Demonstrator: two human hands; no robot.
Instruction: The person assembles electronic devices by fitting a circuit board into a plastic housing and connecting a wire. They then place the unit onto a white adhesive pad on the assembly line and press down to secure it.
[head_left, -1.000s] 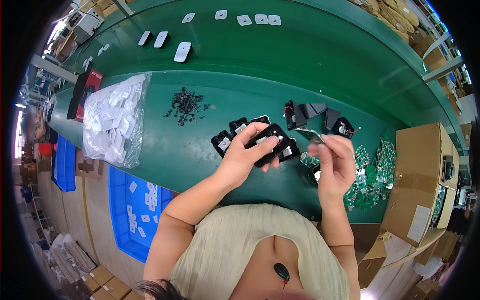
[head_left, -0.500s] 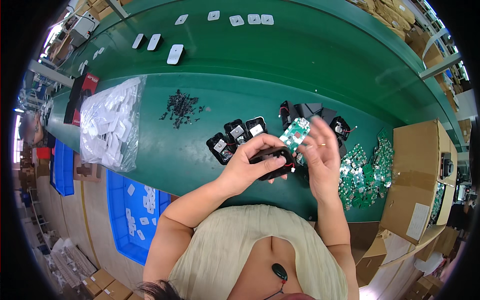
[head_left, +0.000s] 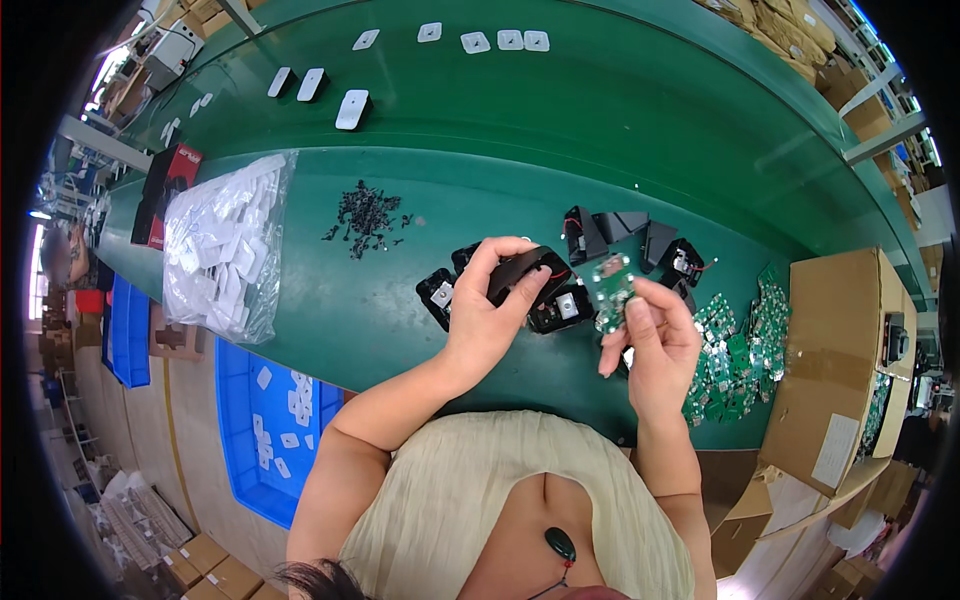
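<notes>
My left hand point(head_left: 487, 310) is closed around a black plastic housing point(head_left: 522, 277), tilted above the bench, with a red wire at its right side. Between the thumb and fingers of my right hand point(head_left: 660, 345) is a green circuit board point(head_left: 613, 292), held upright just right of the housing. The two parts are apart. Beneath and beside my left hand lie black housings with white square parts inside; one point(head_left: 560, 310) shows between my hands, another point(head_left: 437, 296) at the left. My fingers partly hide the rest of this group.
More black housings point(head_left: 604, 228) lie beyond my right hand. A pile of circuit boards point(head_left: 738, 350) sits by a cardboard box point(head_left: 822, 365) on the right. Small black pieces point(head_left: 365, 215), a bag of white parts point(head_left: 225, 255) and a blue bin point(head_left: 240, 430) are leftward.
My left hand has raised and tilted the housing, uncovering another one below it. My right hand has brought the circuit board slightly lower and turned it more upright.
</notes>
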